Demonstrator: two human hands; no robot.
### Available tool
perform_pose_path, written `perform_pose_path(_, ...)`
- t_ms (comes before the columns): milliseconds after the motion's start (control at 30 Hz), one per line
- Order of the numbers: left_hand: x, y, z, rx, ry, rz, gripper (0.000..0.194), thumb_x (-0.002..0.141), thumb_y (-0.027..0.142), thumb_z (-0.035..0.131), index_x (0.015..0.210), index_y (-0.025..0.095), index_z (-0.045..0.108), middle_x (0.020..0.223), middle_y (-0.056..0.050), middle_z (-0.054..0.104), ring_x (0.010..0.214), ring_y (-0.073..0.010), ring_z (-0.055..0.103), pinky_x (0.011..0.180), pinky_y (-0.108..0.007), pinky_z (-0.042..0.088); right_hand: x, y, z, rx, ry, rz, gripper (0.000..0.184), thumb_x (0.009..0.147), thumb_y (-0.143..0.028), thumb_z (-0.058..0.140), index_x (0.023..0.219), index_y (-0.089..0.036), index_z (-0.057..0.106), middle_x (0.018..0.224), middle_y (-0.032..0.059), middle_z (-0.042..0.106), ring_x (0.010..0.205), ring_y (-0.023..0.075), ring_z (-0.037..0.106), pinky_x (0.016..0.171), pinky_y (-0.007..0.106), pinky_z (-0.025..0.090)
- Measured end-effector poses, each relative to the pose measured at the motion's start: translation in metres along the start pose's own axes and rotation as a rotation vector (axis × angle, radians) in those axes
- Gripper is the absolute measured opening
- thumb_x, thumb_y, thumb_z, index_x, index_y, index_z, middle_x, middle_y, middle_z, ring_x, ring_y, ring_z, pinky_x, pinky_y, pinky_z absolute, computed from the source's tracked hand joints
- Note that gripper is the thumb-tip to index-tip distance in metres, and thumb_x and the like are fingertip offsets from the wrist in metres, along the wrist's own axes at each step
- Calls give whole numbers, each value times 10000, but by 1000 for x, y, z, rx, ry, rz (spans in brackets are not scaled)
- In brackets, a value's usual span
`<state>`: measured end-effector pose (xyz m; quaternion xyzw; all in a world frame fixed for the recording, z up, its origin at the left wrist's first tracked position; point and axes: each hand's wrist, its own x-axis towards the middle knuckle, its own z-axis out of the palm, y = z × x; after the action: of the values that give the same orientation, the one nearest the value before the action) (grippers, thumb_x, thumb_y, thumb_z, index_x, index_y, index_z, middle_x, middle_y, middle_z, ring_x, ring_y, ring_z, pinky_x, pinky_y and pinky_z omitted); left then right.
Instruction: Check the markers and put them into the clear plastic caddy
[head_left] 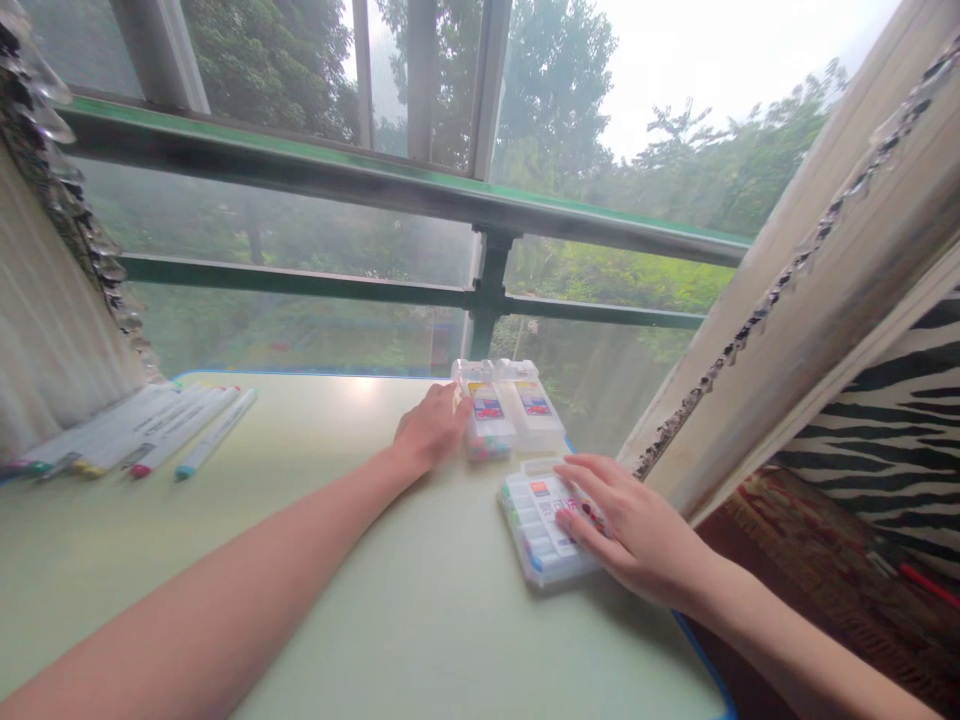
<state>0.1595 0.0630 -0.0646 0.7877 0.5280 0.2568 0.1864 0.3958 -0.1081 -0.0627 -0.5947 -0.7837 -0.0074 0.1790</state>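
Observation:
My left hand (433,425) reaches to the far side of the table. Its fingers are bent against the left edge of a clear plastic case (489,410) with a small picture label and colourful pieces at its near end. Beside that stands a similar clear case or half (531,405); whether the two are joined I cannot tell. Nearer to me, my right hand (630,525) lies with thumb and fingers spread over the right part of a flat clear box (544,530). White sticks with coloured ends show through its printed lid.
Several white markers (180,430) with coloured caps lie side by side at the left of the pale table (360,620), which has a blue edge. A window with a green rail (420,190) stands behind. A beaded curtain (757,300) hangs close at the right.

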Motion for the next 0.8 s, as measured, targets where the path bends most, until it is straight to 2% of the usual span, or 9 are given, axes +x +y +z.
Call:
perform_pose_path(167, -4, 3, -4, 18, 80, -31, 507, 1026, 465, 327, 1401, 218, 563, 1456, -125, 597, 1236, -334, 644, 995, -437, 509, 1, -11, 4, -26, 24, 17, 493, 1019, -501, 457, 1304, -168, 682, 1353, 195, 687, 1278, 343, 637, 1092, 527, 529)
perform_pose_path(300, -11, 5, -9, 31, 197, 4, 425, 1010, 397, 349, 1331, 235, 575, 1358, -103, 626, 1117, -294, 675, 893, -411, 520, 1, -17, 6, 24, 47, 55, 498, 1034, -504, 423, 1308, -183, 687, 1374, 189, 673, 1311, 338, 619, 1122, 532, 501)
perform_pose_path(400, -15, 6, -9, 31, 246, 87, 355, 988, 372, 375, 1216, 257, 622, 1179, -59, 696, 983, -253, 690, 785, -365, 486, 3, -12, -1, 131, 96, 115, 557, 1060, -522, 342, 1337, -174, 677, 1415, 185, 643, 1347, 321, 597, 1158, 512, 466)
perform_pose_path(500, -17, 6, -8, 90, 213, 101, 316, 980, 364, 368, 1011, 257, 664, 885, -32, 734, 851, -242, 685, 692, -338, 410, 4, 8, -12, 311, 111, 185, 615, 1068, -562, 284, 1324, -171, 684, 1365, 176, 681, 1306, 305, 628, 1150, 500, 466)
perform_pose_path(600, -17, 6, -8, 156, 162, 126, 318, 954, 372, 389, 817, 235, 642, 724, -33, 701, 718, -232, 651, 617, -326, 327, 0, 32, -21, 538, -64, 210, 713, 976, -715, 440, 1430, -191, 610, 1431, 176, 657, 1319, 338, 622, 1104, 521, 499)
perform_pose_path(667, -17, 6, -9, 157, 167, 140, 307, 937, 361, 400, 784, 227, 629, 698, -34, 691, 680, -229, 633, 603, -320, 300, -5, 43, -22, 605, -188, 130, 938, 803, -781, 669, 1529, -209, 505, 1543, 179, 565, 1411, 375, 538, 1128, 534, 476)
perform_pose_path(733, -17, 6, -9, 140, 186, 143, 299, 929, 350, 402, 770, 223, 621, 684, -35, 684, 662, -225, 620, 604, -314, 289, -9, 48, -20, 590, -246, 71, 1109, 676, -736, 823, 1576, -219, 432, 1597, 175, 499, 1450, 387, 486, 1168, 535, 435)
perform_pose_path(800, -17, 6, -9, 126, 203, 139, 294, 923, 339, 402, 755, 220, 612, 668, -35, 672, 647, -220, 607, 604, -309, 279, -12, 48, -17, 546, -245, 52, 1139, 645, -677, 881, 1582, -224, 418, 1594, 169, 492, 1437, 383, 491, 1182, 530, 416)
